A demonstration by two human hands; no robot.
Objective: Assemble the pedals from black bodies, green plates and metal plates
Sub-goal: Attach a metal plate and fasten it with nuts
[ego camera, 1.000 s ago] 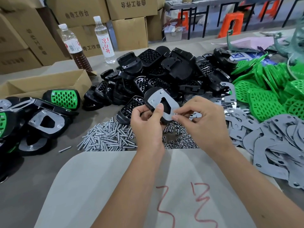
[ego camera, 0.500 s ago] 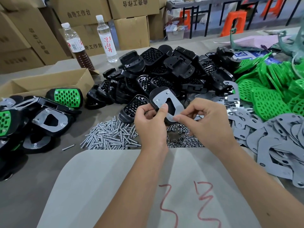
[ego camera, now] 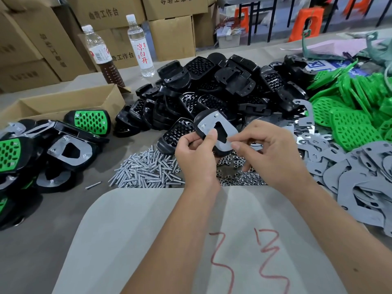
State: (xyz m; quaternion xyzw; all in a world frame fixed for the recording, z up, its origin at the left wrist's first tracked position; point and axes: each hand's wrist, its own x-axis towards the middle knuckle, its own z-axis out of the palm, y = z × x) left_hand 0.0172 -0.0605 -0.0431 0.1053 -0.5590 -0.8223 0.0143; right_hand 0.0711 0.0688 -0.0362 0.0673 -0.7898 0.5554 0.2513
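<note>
Two hands hold one pedal (ego camera: 209, 132) above the desk (ego camera: 42, 240), over the nuts (ego camera: 239, 177). The left hand (ego camera: 196, 158) grips the pedal's lower left edge, fingers curled behind it, thumb pressed flat on the metal plate (ego camera: 214, 129). The right hand (ego camera: 275, 158) pinches the plate's lower right edge between thumb and forefinger; the other fingers are loosely curled. The plate is flat, grey, rounded, with a central cutout, and sits on a black body with two screw ends showing near its top. Behind lie ribbed, perforated black bodies (ego camera: 212, 90). Green plates (ego camera: 350, 115) with oval holes are heaped at right, loose grey plates (ego camera: 360, 177) below them. Shiny screws (ego camera: 146, 172) lie left of the nuts. Finished pedals (ego camera: 63, 145) lie far left.
</note>
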